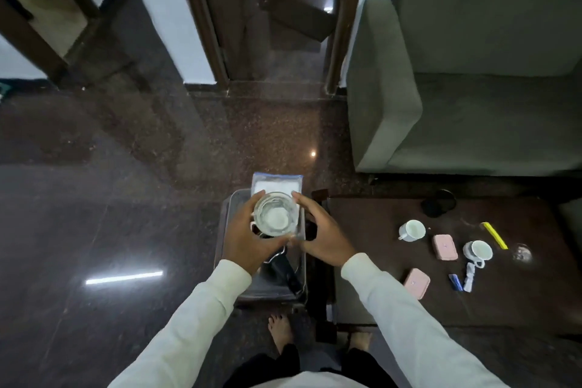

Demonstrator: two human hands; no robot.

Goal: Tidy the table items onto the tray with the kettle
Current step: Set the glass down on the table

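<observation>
I hold a clear glass (pixel 274 213) over the grey tray (pixel 226 220), which lies left of the dark table (pixel 362 261). My left hand (pixel 244 238) grips the glass's left side; my right hand (pixel 321 231) presses its right side, thumb on the rim. Below the glass, the kettle's (pixel 283 271) black handle shows; its body is hidden. A zip bag of white powder (pixel 277 182) lies behind the glass at the tray's far end. On the table stand two white cups (pixel 412 230) (pixel 478 250), two pink boxes (pixel 444 247) (pixel 416 283), a yellow stick (pixel 494 235), a blue packet (pixel 455 282) and a white sachet (pixel 469 277).
A second clear glass (pixel 522 253) and a black round disc (pixel 438 202) sit at the table's far right. A grey-green sofa (pixel 456 88) stands beyond the table. My bare feet (pixel 282 331) are on the dark polished floor, just below the tray.
</observation>
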